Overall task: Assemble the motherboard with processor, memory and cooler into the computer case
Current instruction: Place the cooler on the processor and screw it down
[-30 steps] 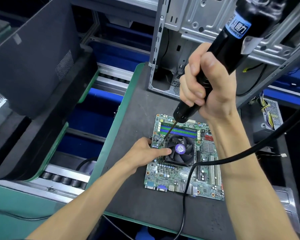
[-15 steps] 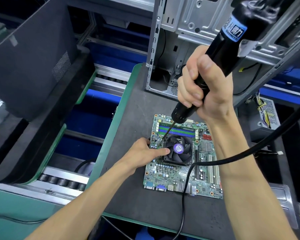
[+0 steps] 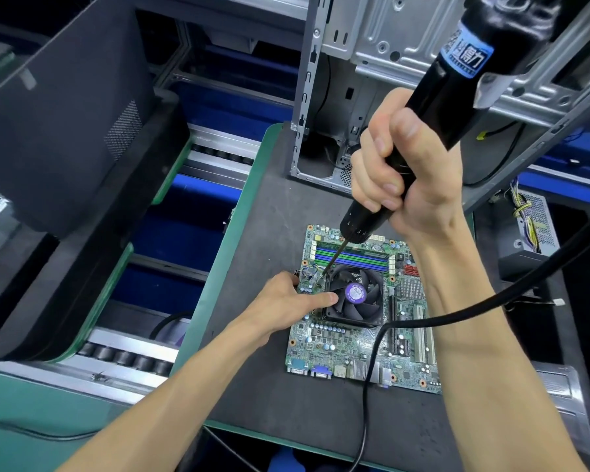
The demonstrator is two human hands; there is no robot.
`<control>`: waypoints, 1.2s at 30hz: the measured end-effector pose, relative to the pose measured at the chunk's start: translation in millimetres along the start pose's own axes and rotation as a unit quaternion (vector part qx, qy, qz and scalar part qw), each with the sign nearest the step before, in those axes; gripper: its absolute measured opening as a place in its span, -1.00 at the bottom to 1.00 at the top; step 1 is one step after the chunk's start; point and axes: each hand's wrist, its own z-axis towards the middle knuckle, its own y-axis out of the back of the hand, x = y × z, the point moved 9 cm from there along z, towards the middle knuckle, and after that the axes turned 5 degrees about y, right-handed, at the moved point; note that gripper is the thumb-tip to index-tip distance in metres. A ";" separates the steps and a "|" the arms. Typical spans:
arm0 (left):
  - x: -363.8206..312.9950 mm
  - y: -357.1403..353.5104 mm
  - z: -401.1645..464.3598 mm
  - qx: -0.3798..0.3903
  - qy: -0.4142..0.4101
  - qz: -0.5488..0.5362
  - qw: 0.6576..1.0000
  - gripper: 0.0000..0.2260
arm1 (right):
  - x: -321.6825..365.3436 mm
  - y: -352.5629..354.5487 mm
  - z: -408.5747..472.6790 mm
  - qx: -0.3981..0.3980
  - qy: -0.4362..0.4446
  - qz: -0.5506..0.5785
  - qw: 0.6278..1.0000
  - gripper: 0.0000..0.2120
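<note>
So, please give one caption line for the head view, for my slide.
Right hand drives black electric screwdriver at black cooler fan on green motherboard; left hand steadies fan.

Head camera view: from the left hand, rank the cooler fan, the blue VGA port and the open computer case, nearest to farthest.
Measured from the left hand:
1. Cooler fan: just right of the hand, the fingertip touching its frame.
2. Blue VGA port: on the motherboard's near edge, below the hand.
3. Computer case: at the mat's far end, above and right.

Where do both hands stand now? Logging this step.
Left hand: open, finger pressing the cooler.
Right hand: closed round the screwdriver.
</note>
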 end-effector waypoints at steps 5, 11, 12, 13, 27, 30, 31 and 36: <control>-1.2 1.3 -0.8 0.002 0.000 0.011 1.000 -0.15 | 2.5 3.9 0.5 -0.020 0.007 -0.008 1.000 -0.65; -1.9 2.1 -3.5 -0.007 -0.010 0.015 1.000 -0.07 | 9.2 4.8 -2.7 -0.020 0.012 -0.005 1.000 -0.73; -1.1 2.0 -3.8 -0.011 -0.012 0.019 1.000 -0.05 | 7.3 7.0 -4.2 -0.031 0.008 -0.010 0.999 -0.75; -0.3 1.6 -3.4 -0.012 -0.013 0.022 1.000 -0.05 | 4.0 10.5 -6.5 -0.048 0.000 -0.018 0.999 -0.79; -46.6 16.1 -31.5 -0.200 -0.191 0.184 0.943 -0.28 | 64.4 32.7 -38.7 -0.081 0.096 0.033 0.992 -0.59; -82.7 8.0 -69.3 -0.294 -0.341 0.213 0.867 -0.45 | 89.5 43.4 -52.9 -0.102 0.121 0.000 0.987 -0.60; -91.0 1.9 -79.0 -0.304 -0.374 0.214 0.849 -0.50 | 95.4 47.2 -58.7 -0.110 0.123 -0.009 0.986 -0.60; -106.1 -50.8 -86.0 -0.198 -0.450 0.289 0.822 -0.45 | 114.1 60.8 -88.9 -0.138 0.128 -0.016 0.982 -0.61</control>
